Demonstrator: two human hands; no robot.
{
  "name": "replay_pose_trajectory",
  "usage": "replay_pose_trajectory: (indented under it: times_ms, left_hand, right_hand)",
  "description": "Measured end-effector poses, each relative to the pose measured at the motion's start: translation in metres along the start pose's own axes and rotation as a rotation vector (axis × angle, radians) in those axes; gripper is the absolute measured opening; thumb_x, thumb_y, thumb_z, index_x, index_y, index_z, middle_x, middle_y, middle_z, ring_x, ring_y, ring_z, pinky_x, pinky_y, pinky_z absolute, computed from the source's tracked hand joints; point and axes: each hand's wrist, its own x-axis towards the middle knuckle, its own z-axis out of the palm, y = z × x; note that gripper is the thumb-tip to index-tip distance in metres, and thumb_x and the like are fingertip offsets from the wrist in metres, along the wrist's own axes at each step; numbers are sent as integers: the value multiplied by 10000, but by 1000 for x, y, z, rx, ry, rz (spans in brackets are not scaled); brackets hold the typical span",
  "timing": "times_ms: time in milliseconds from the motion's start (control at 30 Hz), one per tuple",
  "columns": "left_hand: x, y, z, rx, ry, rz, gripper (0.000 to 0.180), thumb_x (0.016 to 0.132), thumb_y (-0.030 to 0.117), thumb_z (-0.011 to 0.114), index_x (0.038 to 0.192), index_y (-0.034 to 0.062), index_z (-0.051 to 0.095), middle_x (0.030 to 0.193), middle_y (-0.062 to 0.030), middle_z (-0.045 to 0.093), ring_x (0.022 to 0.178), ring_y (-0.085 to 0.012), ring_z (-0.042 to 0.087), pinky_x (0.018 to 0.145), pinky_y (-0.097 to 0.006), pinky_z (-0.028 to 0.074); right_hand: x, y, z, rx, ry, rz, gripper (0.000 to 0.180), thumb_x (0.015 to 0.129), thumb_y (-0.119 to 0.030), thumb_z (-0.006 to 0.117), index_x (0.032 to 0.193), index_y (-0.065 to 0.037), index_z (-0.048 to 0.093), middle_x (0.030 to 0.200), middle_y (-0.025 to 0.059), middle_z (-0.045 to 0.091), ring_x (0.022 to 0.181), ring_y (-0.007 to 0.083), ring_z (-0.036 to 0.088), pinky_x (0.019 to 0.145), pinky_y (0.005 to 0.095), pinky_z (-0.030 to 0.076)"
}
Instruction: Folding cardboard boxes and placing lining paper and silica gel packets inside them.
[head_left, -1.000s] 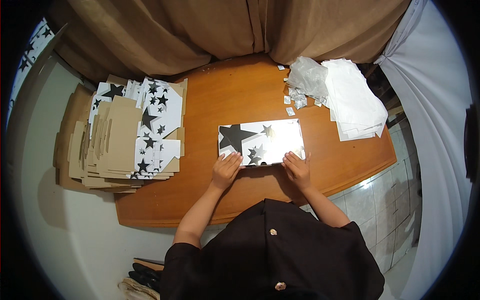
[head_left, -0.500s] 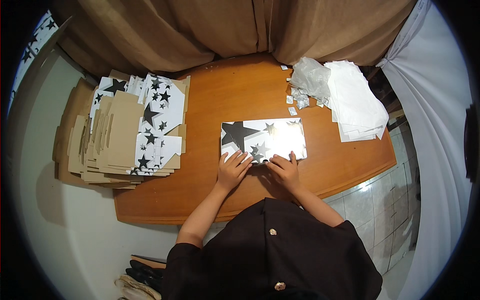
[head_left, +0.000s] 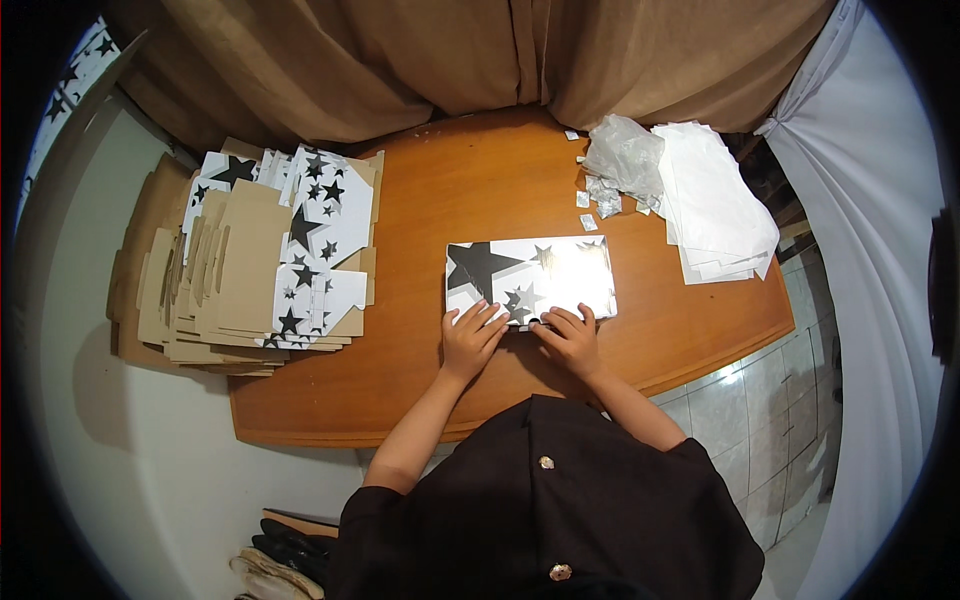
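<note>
A closed cardboard box (head_left: 570, 265), white with black and grey stars and a glossy top, lies on the table in front of me. My left hand (head_left: 470, 343) rests at its near edge, left of the middle, with the fingers stretched out and spread over the top. Beside it my right hand (head_left: 570, 343) lies on the same edge further right, its fingers also apart on the lid. Both hands touch the box without wrapping round it. The near side of the box is mostly hidden behind them.
At the left a stack of flattened cardboard boxes (head_left: 245, 260) overhangs the wooden table (head_left: 440, 190). A crumpled clear plastic bag (head_left: 622, 155), several small white packets (head_left: 587, 222) and a pile of white paper sheets (head_left: 712, 205) lie at the right. Brown curtains (head_left: 460, 60) hang behind.
Almost nothing differs. The whole view has shifted very slightly, and both hands stay on the near edge of the box.
</note>
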Motion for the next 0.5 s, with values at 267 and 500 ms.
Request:
replay_pose_trajectory:
  times_ms: [267, 500]
  left_hand:
    - [-2, 0, 2, -25, 4, -27, 190, 786, 231, 672, 972, 195, 694, 1070, 14, 652, 1051, -183, 571, 867, -406, 297]
    - [-1, 0, 3, -28, 11, -23, 189, 785, 229, 673, 970, 194, 695, 1063, 12, 654, 1048, -183, 575, 868, -403, 292]
  right_hand:
    - [-1, 0, 2, -5, -5, -3, 396, 632, -154, 702, 1020, -208, 641, 997, -33, 606, 985, 152, 562, 897, 458, 324]
    - [4, -1, 2, -50, 15, 1, 341, 682, -156, 689, 1016, -196, 638, 978, -24, 609, 968, 157, 565, 867, 445, 341]
